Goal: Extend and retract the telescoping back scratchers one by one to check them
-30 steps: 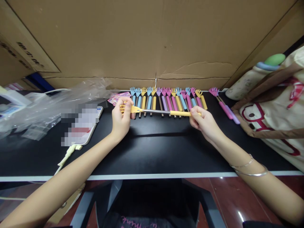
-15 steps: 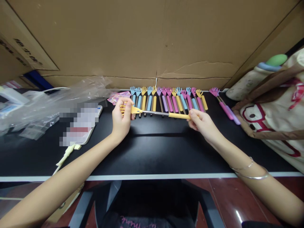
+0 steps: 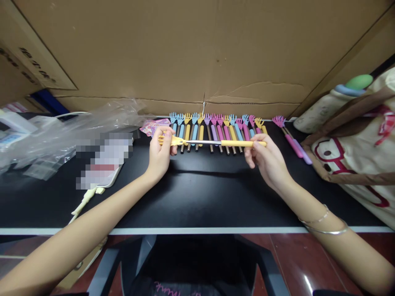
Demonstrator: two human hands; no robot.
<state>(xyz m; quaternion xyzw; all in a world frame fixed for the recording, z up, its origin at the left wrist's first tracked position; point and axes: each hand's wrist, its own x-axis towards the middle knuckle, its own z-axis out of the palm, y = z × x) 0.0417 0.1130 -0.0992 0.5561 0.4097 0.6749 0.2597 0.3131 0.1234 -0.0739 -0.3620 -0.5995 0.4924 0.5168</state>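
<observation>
A yellow telescopic back scratcher (image 3: 205, 142) is held level above the black desk, its metal rod partly drawn out. My left hand (image 3: 160, 154) is closed around its claw-shaped head, hiding part of the prongs. At the other end, my right hand (image 3: 267, 158) pinches the yellow handle between thumb and fingers, and the handle's tip sticks out past the thumb. Behind lies a row of back scratchers (image 3: 215, 131) in blue, yellow, purple and pink, claws toward the cardboard. Two more scratchers, pink and purple (image 3: 291, 139), lie apart on the right.
Clear plastic bags (image 3: 68, 131) and a phone (image 3: 106, 164) with a cable lie on the left. Pink printed cards (image 3: 154, 125) rest by the row. A cream bag (image 3: 367, 152) and a bottle (image 3: 324, 105) stand at right. A cardboard wall (image 3: 197, 53) closes off the back.
My right hand has shifted along the handle toward the rod, so the handle's end now shows beyond it. The scratcher has risen slightly at the right. My left hand keeps its hold.
</observation>
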